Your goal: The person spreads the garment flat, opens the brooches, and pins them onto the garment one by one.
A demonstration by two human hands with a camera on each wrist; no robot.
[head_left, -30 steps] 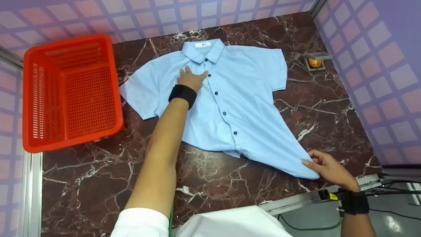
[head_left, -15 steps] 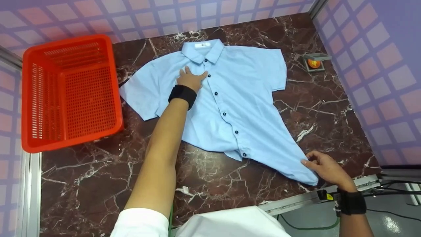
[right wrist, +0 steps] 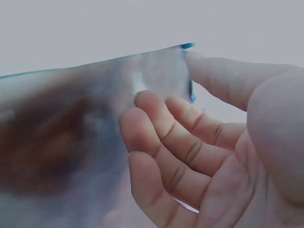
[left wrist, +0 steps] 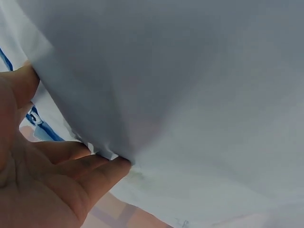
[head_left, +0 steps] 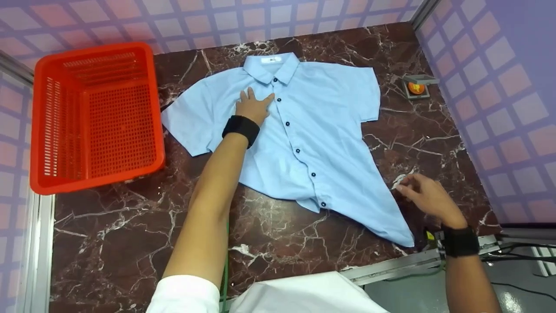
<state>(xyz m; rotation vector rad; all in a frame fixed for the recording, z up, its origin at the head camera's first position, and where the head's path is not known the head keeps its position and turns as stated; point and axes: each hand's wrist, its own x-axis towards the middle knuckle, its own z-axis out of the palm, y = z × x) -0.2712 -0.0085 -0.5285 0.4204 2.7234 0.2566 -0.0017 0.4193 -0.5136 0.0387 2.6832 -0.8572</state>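
Nearest are a white sleeve (head_left: 186,293) and the white clothing (head_left: 304,295) of a person at the bench (head_left: 130,243), whose near edge carries a metal rail (head_left: 399,269). Just past the rail, the right hand (head_left: 428,198), with a black wristband (head_left: 460,241) behind it, is beside the lower side edge of the light blue shirt (head_left: 328,113); its fingers are loosely curled, the thumb stands apart from them, and it has hold of nothing. Whether a fingertip brushes the cloth, I cannot tell. The shirt lies front up across the middle of the bench, collar away from the person, its lower corner on the right-hand side drawn out to a point towards the rail and its hem uneven. A row of dark buttons (head_left: 298,151) runs up the front. Farther up, the left hand (head_left: 253,105), also in a black wristband, rests on the chest of the shirt with fingers spread, gripping nothing, thumb near the placket. To the left stands a red basket (head_left: 96,179), close beside one short sleeve. Beyond the hand are the collar (head_left: 289,69) and a white label (head_left: 271,59) inside it; off to the right sits a small grey case (head_left: 418,94), lid raised, with an orange disc (head_left: 416,88) in it. Checkered wall panels (head_left: 208,26) close off the far side.
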